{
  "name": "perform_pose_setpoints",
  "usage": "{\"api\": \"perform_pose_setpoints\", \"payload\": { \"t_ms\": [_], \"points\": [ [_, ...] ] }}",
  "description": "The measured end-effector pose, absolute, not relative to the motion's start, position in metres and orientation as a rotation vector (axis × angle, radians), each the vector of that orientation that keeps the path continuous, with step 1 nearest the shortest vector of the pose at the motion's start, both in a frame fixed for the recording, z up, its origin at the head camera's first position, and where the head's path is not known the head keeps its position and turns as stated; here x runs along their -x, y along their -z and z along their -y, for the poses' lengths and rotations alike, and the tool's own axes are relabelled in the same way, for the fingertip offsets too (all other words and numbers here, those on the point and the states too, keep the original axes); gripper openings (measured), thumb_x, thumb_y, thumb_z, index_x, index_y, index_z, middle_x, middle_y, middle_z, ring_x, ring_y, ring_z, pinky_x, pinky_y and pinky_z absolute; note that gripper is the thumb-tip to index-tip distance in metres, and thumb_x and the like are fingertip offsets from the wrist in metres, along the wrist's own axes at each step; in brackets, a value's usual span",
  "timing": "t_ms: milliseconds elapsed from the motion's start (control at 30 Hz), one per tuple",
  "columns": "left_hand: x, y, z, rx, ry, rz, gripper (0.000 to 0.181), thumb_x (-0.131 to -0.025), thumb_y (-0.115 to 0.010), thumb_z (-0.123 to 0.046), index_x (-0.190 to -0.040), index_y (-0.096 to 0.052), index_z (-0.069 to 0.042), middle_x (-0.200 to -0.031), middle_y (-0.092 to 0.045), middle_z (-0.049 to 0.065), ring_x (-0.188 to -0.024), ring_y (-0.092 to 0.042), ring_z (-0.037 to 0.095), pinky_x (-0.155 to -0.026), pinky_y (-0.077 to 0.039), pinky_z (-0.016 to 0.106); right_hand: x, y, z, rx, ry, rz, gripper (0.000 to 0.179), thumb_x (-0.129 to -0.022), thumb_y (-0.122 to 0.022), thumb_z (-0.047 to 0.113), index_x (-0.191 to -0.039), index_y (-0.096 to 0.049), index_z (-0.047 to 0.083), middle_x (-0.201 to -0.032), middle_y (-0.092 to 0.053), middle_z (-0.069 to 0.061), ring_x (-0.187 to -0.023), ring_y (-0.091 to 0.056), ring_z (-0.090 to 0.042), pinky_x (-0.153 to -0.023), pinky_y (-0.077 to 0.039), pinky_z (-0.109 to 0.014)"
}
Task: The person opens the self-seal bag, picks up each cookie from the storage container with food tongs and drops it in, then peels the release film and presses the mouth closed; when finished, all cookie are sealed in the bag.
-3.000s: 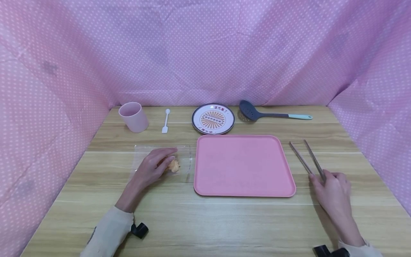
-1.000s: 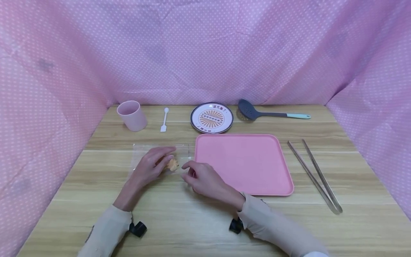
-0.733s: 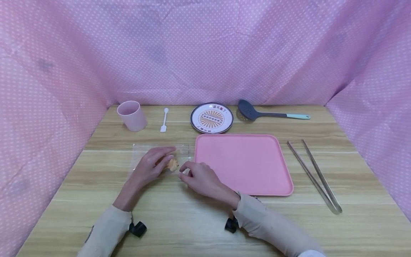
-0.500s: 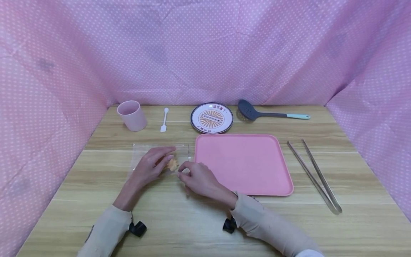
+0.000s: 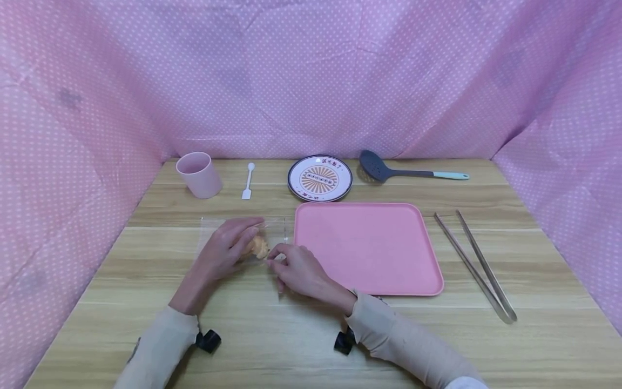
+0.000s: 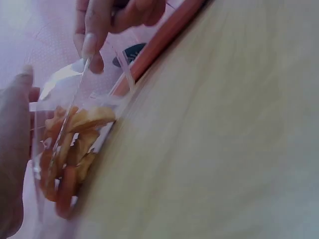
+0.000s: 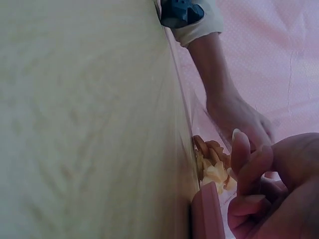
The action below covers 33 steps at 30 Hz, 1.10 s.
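I'm pinching bag (image 6: 65,94) edge with right hand (image 5: 302,270), thumb and finger together; left hand (image 5: 222,247) touching bag, cannot tell its grip; snacks (image 5: 259,247) lying inside bag, left of tray (image 5: 369,248), none out yet; not making out any tear

clear bag (image 5: 265,237) partly hidden from me behind the left grip (image 5: 222,247), both sleeves (image 5: 162,346) cut off at my head view's bottom edge, table (image 6: 224,124) blurred in my wrist views
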<state>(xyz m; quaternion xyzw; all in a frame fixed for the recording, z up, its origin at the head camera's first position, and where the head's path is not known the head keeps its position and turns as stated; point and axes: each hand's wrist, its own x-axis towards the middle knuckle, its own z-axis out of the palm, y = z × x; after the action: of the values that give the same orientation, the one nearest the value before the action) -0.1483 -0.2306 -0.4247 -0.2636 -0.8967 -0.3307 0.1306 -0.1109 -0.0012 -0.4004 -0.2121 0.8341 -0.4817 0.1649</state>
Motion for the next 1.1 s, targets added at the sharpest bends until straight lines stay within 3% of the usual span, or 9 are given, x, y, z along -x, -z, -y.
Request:
{"api": "perform_pose_setpoints", "payload": {
  "t_ms": [200, 400, 567, 833, 1100],
  "points": [
    [0.166, 0.404, 0.232, 0.563, 1.199, 2.867, 0.05, -0.109, -0.047, -0.05, -0.14, -0.065, -0.015, -0.14, -0.064, 0.005, -0.135, -0.053, 0.029, -0.113, -0.04, 0.057, 0.11, 0.401, 0.001, 0.606, 1.394, -2.367, 0.009, -0.104, -0.064, 0.011, -0.109, -0.069, 0.006, -0.05, -0.061, 0.004, -0.034, -0.047, -0.007, -0.035, -0.029, -0.019],
    [0.196, 0.389, 0.229, 0.653, 1.22, 2.952, 0.038, -0.108, -0.058, -0.03, -0.133, -0.068, -0.002, -0.127, -0.07, 0.013, -0.119, -0.063, 0.03, -0.103, -0.049, 0.054, 0.11, 0.402, 0.0, 0.6, 1.405, -2.369, 0.008, -0.104, -0.064, 0.012, -0.108, -0.069, 0.008, -0.05, -0.061, 0.005, -0.034, -0.048, -0.008, -0.036, -0.029, -0.019],
    [0.212, 0.382, 0.218, 0.731, 1.194, 3.038, 0.027, -0.104, -0.066, -0.021, -0.123, -0.073, -0.003, -0.11, -0.074, 0.007, -0.1, -0.067, 0.023, -0.091, -0.055, 0.045, 0.11, 0.403, 0.0, 0.597, 1.421, -2.363, 0.009, -0.104, -0.064, 0.014, -0.109, -0.069, 0.009, -0.05, -0.061, 0.005, -0.035, -0.05, -0.008, -0.037, -0.03, -0.02],
    [0.223, 0.381, 0.201, 0.773, 1.247, 3.125, 0.018, -0.102, -0.068, -0.016, -0.114, -0.076, -0.006, -0.098, -0.073, 0.006, -0.087, -0.061, 0.02, -0.078, -0.052, 0.035, 0.109, 0.406, -0.001, 0.587, 1.437, -2.352, 0.009, -0.104, -0.064, 0.014, -0.109, -0.069, 0.009, -0.05, -0.06, 0.006, -0.035, -0.049, -0.008, -0.036, -0.03, -0.019],
    [0.225, 0.387, 0.197, 0.794, 1.313, 3.129, 0.013, -0.103, -0.064, -0.01, -0.101, -0.075, -0.002, -0.088, -0.068, 0.008, -0.081, -0.057, 0.02, -0.072, -0.048, 0.032, 0.109, 0.408, -0.001, 0.589, 1.445, -2.344, 0.01, -0.104, -0.063, 0.014, -0.11, -0.069, 0.008, -0.049, -0.06, 0.006, -0.034, -0.05, -0.009, -0.036, -0.032, -0.02]
  ]
}}
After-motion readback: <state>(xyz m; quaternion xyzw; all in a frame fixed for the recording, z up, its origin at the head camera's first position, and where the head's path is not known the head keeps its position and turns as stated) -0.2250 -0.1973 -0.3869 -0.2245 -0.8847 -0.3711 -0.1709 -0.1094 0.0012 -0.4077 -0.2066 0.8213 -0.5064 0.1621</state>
